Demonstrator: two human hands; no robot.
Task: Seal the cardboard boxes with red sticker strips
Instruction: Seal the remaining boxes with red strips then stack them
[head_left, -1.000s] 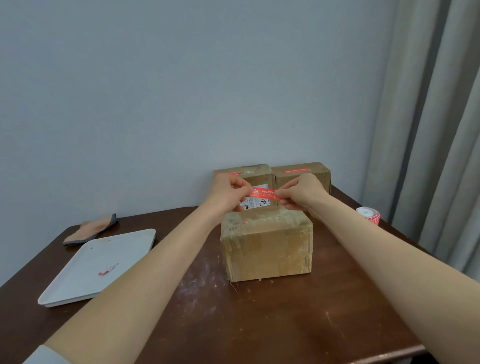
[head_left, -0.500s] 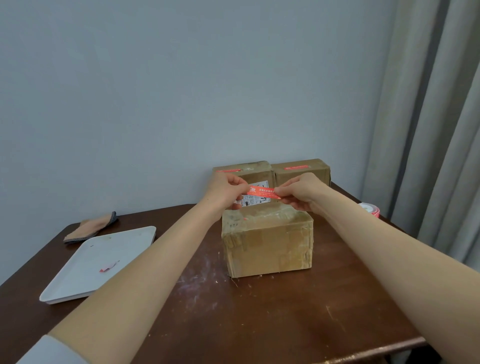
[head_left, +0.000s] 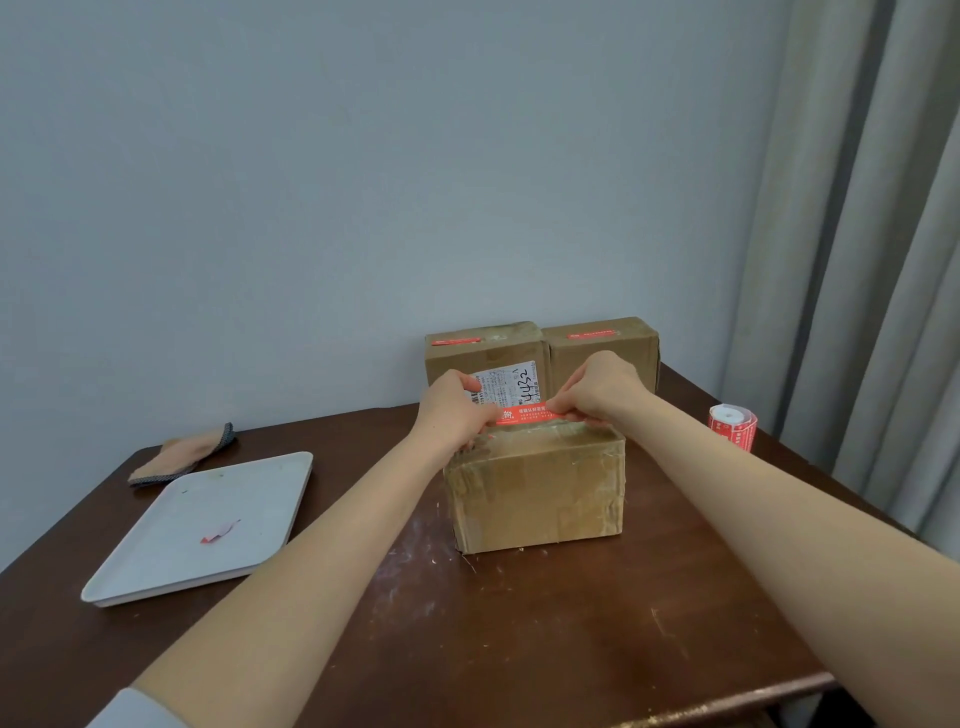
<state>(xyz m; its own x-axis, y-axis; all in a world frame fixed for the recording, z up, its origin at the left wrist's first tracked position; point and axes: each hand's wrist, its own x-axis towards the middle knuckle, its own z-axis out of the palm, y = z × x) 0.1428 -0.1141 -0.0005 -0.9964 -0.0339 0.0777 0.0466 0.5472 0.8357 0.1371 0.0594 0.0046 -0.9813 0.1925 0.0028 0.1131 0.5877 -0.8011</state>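
Note:
A brown cardboard box (head_left: 537, 493) stands in the middle of the dark wooden table. Stretched level just above its far top edge is a red sticker strip (head_left: 524, 414) with white print. My left hand (head_left: 453, 410) pinches the strip's left end and my right hand (head_left: 600, 388) pinches its right end. Behind, against the wall, stand two more boxes: the left one (head_left: 485, 356) bears a white shipping label and a red strip on top, the right one (head_left: 602, 348) also has a red strip on top.
A roll of red stickers (head_left: 732, 425) sits at the table's right edge, near the grey curtain. A white tray (head_left: 156, 564) holding a small red scrap (head_left: 219, 531) lies at the left, with a folded cloth (head_left: 182, 457) behind it. The table's front edge runs at lower right.
Both hands have lowered the strip from in front of the back boxes down to just above the front box's far top edge.

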